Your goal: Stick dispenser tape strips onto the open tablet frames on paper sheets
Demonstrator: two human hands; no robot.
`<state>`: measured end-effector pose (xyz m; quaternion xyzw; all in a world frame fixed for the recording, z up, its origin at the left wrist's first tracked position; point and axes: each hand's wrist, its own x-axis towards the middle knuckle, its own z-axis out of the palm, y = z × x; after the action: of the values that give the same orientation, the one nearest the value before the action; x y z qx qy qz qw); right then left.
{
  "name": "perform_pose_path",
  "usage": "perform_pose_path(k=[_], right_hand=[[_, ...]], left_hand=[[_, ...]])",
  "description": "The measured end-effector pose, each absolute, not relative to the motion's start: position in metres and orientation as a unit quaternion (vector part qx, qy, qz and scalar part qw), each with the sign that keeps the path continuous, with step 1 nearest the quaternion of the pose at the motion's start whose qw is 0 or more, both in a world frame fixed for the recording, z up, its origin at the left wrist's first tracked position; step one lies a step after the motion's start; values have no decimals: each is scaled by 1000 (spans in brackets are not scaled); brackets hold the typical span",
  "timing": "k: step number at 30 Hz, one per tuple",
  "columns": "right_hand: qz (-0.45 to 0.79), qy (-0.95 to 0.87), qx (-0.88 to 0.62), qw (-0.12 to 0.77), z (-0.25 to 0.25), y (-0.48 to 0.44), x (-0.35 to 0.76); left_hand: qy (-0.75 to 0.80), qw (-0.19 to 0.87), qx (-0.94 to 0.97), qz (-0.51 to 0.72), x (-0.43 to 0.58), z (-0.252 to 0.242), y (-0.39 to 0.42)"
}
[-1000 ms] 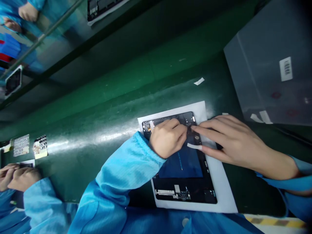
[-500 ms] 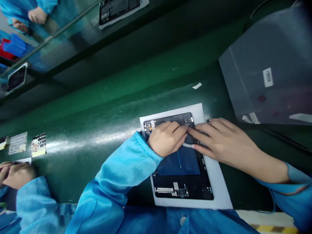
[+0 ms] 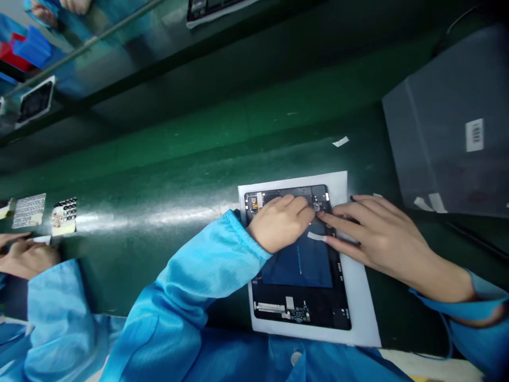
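Observation:
An opened tablet (image 3: 296, 294), its inner boards and blue battery (image 3: 294, 270) exposed, lies on a white sheet (image 3: 363, 318). My left hand (image 3: 281, 223) is closed over the tablet's upper part, fingertips pinched near its upper right corner. Whatever those fingertips hold is hidden. My right hand (image 3: 377, 231) comes in from the right with fingers stretched and spread. Its index fingertip meets the left fingertips over the tablet. A short white strip (image 3: 316, 236) extends from the right thumb tip above the battery, apparently stuck there.
A grey box (image 3: 441, 127) with a barcode label stands at the right. White tape scraps (image 3: 341, 141) lie on the green table (image 3: 167, 175). Sticker sheets (image 3: 64, 216) and a co-worker's hands (image 3: 29, 257) are at left. A raised shelf behind bears more tablets (image 3: 36, 102).
The camera view has shifted, so the tablet and box appear farther right. My hands stay at the same corner of the tablet, and the white strip shows more clearly beside the right thumb.

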<state>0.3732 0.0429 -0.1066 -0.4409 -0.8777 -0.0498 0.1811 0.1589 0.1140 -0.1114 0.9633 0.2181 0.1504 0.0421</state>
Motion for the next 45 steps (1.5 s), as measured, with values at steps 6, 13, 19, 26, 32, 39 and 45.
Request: perform_pose_path(k=[6,13,19,26,32,39,45], right_hand=[[9,-876,-451,173,-113,41,376],[66,-845,-451,280,-105,43,380],[-110,-827,-509,209,-101,43,374],[-139,-833,-512,157,-102,49,356],[-144,-834,-510,152,-100,47,357],[-137,-835,-512,146,-103,48,357],[-148,-849,-498,92,-95,46,352]], left_hand=[[219,42,972,69,166,-104,117],[234,108,966,27,168,-106,123],[227,100,966,77,165,-113,124],[229,98,964,91,165,-114,124],[231,104,963,87,165,-113,124],[232,107,964,78,166,-112,124],[234,104,964,78,166,-111,124]])
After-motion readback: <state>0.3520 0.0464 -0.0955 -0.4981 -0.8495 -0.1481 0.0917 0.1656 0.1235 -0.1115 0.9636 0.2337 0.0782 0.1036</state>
